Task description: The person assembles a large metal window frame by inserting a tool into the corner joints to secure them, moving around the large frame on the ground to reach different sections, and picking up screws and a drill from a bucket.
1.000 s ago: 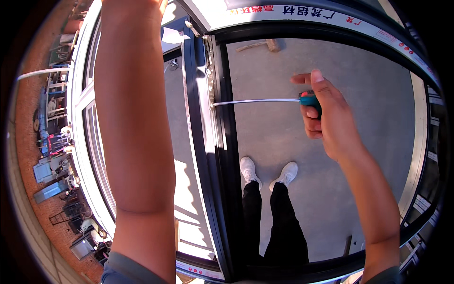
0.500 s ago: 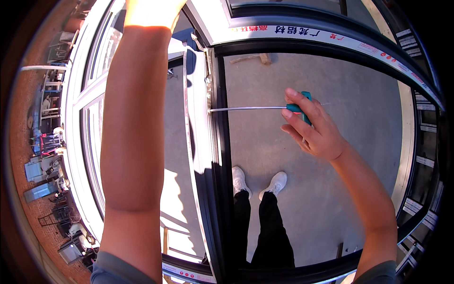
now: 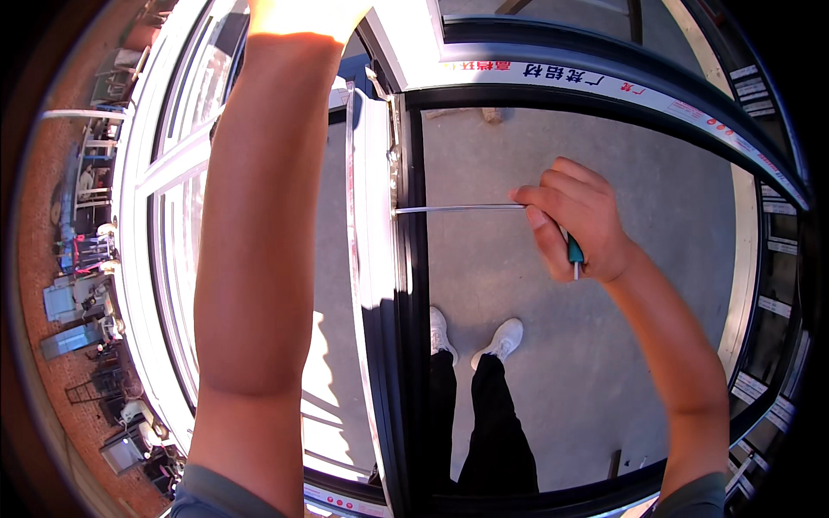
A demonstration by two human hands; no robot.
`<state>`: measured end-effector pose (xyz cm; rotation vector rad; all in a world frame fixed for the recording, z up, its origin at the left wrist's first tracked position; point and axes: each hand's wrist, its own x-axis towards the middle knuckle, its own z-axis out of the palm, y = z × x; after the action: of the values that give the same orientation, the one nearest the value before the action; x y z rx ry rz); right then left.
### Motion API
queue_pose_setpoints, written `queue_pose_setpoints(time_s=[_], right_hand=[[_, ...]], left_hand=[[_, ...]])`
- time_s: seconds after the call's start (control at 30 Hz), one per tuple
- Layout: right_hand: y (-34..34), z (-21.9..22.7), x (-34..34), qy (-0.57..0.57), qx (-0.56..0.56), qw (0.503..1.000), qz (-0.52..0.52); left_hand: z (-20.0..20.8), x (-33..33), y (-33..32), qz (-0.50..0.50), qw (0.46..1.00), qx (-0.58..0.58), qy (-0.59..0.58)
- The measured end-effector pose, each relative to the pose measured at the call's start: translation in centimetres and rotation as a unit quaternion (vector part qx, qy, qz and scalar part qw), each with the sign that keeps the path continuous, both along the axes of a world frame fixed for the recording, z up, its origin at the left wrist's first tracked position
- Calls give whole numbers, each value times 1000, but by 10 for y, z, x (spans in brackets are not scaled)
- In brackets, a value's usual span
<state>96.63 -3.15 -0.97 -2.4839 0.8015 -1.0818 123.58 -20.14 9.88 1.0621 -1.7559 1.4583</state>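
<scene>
A T-handle hex key [image 3: 459,208] with a green grip and a long thin metal shaft is held in my right hand [image 3: 580,207]. My fingers wrap round the grip and hide most of it. The shaft lies nearly level, and its tip meets the metal hardware strip [image 3: 395,155] along the edge of the black and white frame post [image 3: 376,259]. My left arm reaches far forward. Only the wrist end of my left hand [image 3: 304,15] shows, washed out by sunlight at the top edge; its fingers are out of sight.
A frame crossbar [image 3: 604,79] with a printed label strip runs across the far side. White frames [image 3: 164,181] stand to the left. Below is the grey floor [image 3: 587,380], with my white shoes [image 3: 501,338] on it. Racks with labelled profiles [image 3: 777,250] line the right.
My right hand has turned and closed further round the green grip, covering it. The hex key tip stays at the hardware strip. The frame appears shifted slightly right.
</scene>
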Motion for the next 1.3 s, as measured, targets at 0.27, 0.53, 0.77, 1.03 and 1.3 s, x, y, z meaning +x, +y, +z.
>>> queue_pose_setpoints(time_s=[0.27,0.53,0.77,1.03,1.3], right_hand=[[8,2,-5,32,87,996,-9],[53,9,-12,-25,416,907,-69],[51,11,5,-329,616,714,-50],[43,3,8,-418,632,646,-95],[46,-4,-3,-517,584,595,-192]], left_hand=[[-1,3,-2,-22,989,122,80],[2,-6,-1,41,995,83,36],[3,-15,-3,-9,992,112,56],[2,-24,1,-64,987,129,66],[3,-26,6,-95,983,136,78]])
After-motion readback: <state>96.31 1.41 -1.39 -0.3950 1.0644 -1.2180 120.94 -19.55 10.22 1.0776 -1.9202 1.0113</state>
